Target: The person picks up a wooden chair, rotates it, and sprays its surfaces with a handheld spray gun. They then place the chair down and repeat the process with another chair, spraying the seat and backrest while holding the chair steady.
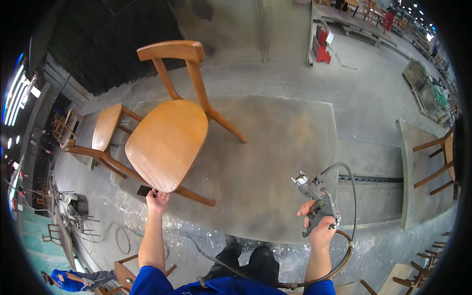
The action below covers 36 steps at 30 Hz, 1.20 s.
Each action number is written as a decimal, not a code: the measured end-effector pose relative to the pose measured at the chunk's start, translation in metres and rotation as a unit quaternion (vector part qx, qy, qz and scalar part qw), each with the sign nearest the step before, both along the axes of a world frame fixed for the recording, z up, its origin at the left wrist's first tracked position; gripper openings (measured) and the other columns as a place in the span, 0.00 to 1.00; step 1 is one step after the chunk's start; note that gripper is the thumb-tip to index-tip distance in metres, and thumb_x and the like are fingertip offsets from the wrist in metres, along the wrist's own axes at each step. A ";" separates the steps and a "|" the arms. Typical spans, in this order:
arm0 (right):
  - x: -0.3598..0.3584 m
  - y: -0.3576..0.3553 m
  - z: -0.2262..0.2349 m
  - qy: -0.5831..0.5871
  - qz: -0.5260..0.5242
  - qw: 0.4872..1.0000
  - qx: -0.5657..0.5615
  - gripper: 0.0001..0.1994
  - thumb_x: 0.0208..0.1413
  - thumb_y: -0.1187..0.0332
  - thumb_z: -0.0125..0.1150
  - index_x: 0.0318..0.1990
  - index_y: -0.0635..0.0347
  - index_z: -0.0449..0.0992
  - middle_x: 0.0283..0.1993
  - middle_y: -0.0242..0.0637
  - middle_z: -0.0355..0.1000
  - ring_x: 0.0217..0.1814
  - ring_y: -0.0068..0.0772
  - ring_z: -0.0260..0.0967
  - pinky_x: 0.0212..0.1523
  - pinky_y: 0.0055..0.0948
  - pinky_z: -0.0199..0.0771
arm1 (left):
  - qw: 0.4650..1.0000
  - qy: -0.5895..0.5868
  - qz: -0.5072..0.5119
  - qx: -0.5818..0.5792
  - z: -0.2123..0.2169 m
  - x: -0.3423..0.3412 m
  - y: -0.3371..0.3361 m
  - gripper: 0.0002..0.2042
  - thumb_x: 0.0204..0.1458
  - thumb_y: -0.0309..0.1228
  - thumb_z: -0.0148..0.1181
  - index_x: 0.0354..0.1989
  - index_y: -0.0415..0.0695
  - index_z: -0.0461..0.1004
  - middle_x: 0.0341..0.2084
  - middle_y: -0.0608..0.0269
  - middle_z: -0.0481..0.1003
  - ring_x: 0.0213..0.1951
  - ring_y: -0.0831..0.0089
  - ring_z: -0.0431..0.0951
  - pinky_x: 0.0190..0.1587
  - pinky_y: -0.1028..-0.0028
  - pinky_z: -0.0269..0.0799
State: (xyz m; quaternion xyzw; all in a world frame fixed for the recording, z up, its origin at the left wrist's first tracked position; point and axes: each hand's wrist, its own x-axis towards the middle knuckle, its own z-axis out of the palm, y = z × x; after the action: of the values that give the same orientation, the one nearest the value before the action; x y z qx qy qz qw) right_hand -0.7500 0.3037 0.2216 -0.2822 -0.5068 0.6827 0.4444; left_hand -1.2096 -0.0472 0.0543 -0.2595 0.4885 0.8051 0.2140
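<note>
the left hand (157,199) is gripping the front edge of the seat of a wooden chair (167,137), fingers curled under and pressed on the rim, holding the chair tilted up off the grey work platform (275,147). the right hand (322,228) is closing around the handle of a metal spray gun (314,194), one finger lying near the trigger, the nozzle pointing up and left, well apart from the chair. a hose (351,196) is looping from the gun around to the person's waist.

the seat and backrest are showing an even, glossy honey-coloured surface; judging by this, coating appears well along, though whether the underside and legs are finished cannot be told. no spray is visible leaving the nozzle.

a second chair (105,130) is lying just beside the first, on its left. more chairs are standing at the right edge and lower corners. a red machine (322,46) is standing at the far wall. no packages, labels or signs are legible
</note>
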 end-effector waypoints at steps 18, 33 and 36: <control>0.041 -0.093 0.137 -0.126 -0.073 0.961 0.235 0.42 0.57 0.33 0.56 0.57 0.72 0.71 0.28 0.39 0.74 0.24 0.22 0.70 0.19 0.17 0.62 | 0.928 0.053 -0.297 0.220 -0.027 0.157 0.143 0.23 0.59 0.46 0.62 0.59 0.51 0.71 0.53 0.70 0.75 0.57 0.71 0.70 0.61 0.64 0.63; -0.007 -0.159 0.172 -0.093 -0.069 0.920 0.374 0.39 0.58 0.38 0.60 0.58 0.71 0.72 0.30 0.40 0.77 0.30 0.26 0.74 0.29 0.23 0.70 | 0.939 -0.340 0.055 0.007 -0.129 0.145 -0.103 0.26 0.66 0.47 0.33 0.69 0.49 0.52 0.60 0.43 0.68 0.57 0.47 0.73 0.56 0.47 0.71; -0.032 -0.188 0.173 -0.142 -0.109 0.919 0.352 0.38 0.59 0.39 0.60 0.59 0.72 0.72 0.30 0.37 0.77 0.30 0.25 0.73 0.33 0.26 0.72 | 0.977 -0.211 0.024 0.007 -0.110 0.054 -0.149 0.26 0.66 0.48 0.35 0.68 0.50 0.52 0.60 0.44 0.69 0.58 0.48 0.72 0.55 0.49 0.71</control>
State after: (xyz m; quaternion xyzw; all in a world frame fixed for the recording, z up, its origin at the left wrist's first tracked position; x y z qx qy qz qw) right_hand -0.7817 0.1159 0.3944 -0.2556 -0.7382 0.3602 0.5100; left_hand -1.1558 -0.1966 -0.0552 -0.4339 0.4204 0.7402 0.2951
